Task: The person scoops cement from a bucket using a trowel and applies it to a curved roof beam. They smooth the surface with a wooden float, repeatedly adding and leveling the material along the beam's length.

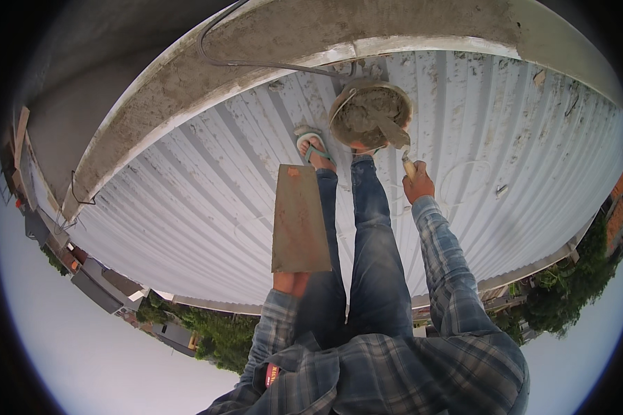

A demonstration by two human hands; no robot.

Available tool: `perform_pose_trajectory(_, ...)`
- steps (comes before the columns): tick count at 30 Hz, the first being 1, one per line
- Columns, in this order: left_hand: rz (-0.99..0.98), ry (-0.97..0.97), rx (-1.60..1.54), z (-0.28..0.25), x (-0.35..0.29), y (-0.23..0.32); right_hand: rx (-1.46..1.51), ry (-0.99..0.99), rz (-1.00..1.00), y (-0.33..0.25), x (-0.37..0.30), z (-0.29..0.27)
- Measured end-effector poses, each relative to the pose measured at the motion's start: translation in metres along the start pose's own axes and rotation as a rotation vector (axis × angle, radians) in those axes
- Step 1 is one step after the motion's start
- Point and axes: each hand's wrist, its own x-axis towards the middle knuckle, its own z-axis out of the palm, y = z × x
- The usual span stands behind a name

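My right hand (419, 183) is wrapped round the wooden handle of a trowel (394, 131). The trowel's blade lies over the near right part of a round bucket (403, 97), touching the wet grey mortar (367, 111) inside. On the left, a flat rectangular plastering float (300, 218) is held with its broad face up, stained grey with a reddish patch at the far end. My left hand (291, 282) grips it from beneath. The float's handle and most of those fingers are hidden under it.
I stand on a ribbed metal roof (208, 173) spattered with mortar, one sandalled foot (315, 149) left of the bucket. Beyond it runs a plastered wall edge (277, 34) with a bent metal rod (270, 65) against it. Trees (221, 332) and houses show past the roof's near edge.
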Motion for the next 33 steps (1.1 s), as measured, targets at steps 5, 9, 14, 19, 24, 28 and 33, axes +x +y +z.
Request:
perform_pose_trajectory(5, -0.008, 0.111, 0.06, 0.004, -0.006, 0.001, -0.131, -0.282, 0.239, 0.004, 0.02, -0.001)
perform_pose_trajectory(9, -0.038, -0.037, 0.023, -0.018, 0.0, 0.004, 0.019, -0.222, 0.253, 0.004, -0.004, -0.011)
perform_pose_trajectory(14, 0.024, -0.069, -0.016, -0.017, -0.014, 0.009, 0.566, -0.211, 0.182, -0.076, -0.041, -0.095)
perform_pose_trajectory(19, -0.057, -0.056, -0.133, -0.015, -0.02, 0.003, 1.034, -0.324, 0.11, -0.183, -0.041, -0.211)
perform_pose_trajectory(24, -0.099, -0.048, -0.186, -0.04, -0.014, -0.017, 0.889, -0.353, 0.052, -0.259, 0.021, -0.268)
perform_pose_trajectory(28, -0.079, -0.045, -0.202, -0.033, -0.019, -0.017, 0.786, -0.336, 0.044, -0.279, 0.049, -0.269)
perform_pose_trajectory(33, -0.098, -0.035, -0.252, -0.045, -0.015, -0.025, 0.729, -0.412, 0.062, -0.29, 0.052, -0.26)
